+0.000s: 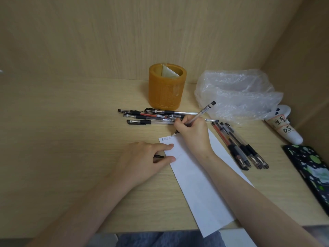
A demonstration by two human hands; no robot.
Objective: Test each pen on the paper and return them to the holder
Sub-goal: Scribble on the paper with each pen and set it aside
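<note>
My right hand [193, 133] grips a clear pen [203, 111], its tip touching the top left corner of a long white paper strip [199, 186] where small marks are written. My left hand [142, 159] presses the paper's left edge with the fingertips and holds a small black pen cap [159, 156] under the palm. An orange round holder [166, 86] stands behind, with no pens showing in it. Several capped pens [147, 116] lie in front of the holder. Another group of several pens [238, 145] lies right of the paper.
A crumpled clear plastic bag [236, 93] sits at the back right. A white tube with handwritten labels [283, 125] and a dark spotted case [313, 172] lie along the right wall. Wooden panels close the back and right side.
</note>
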